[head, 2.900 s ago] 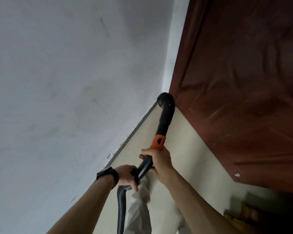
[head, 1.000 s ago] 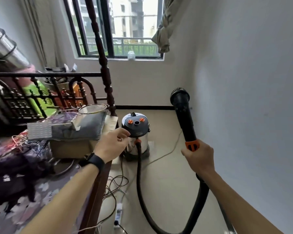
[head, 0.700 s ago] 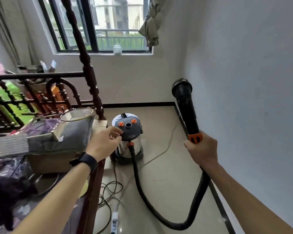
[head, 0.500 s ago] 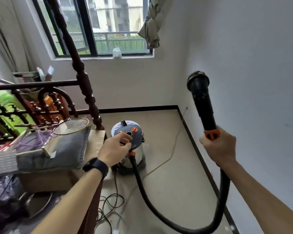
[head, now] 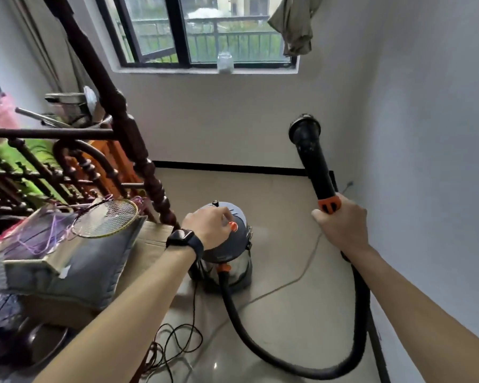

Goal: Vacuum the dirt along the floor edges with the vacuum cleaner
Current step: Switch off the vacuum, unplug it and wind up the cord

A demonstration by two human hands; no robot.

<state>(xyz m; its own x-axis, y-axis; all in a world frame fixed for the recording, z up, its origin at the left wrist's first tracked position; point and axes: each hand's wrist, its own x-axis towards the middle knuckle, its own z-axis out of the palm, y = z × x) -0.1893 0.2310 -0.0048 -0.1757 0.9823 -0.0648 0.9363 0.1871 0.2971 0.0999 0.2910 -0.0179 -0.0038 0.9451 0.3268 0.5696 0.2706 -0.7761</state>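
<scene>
On the vacuum cleaner (head: 234, 255) lid, the left hand (head: 206, 230) curls, hold unclear, probably working its orange button (head: 233, 226). Meanwhile the right hand (head: 343, 226) grips the wand (head: 317, 170), nozzle (head: 304, 129) raised off the floor

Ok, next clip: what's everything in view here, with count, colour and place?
vacuum: one, grey and steel, on the floor, centre.
hose: one, black, from vacuum to nozzle.
nozzle: one, black with orange collar, upright at right.
racket: one, yellow-rimmed, left of vacuum.
bedpost: one, dark wood, left.
cables: several, black, floor, bottom centre.
window: one, black-framed, far wall.
jar: one, clear, on its sill.
cloth: one, olive, hanging top right.
watch: one, black, left wrist.
left hand: one, on the vacuum's top.
right hand: one, gripping the nozzle.
</scene>
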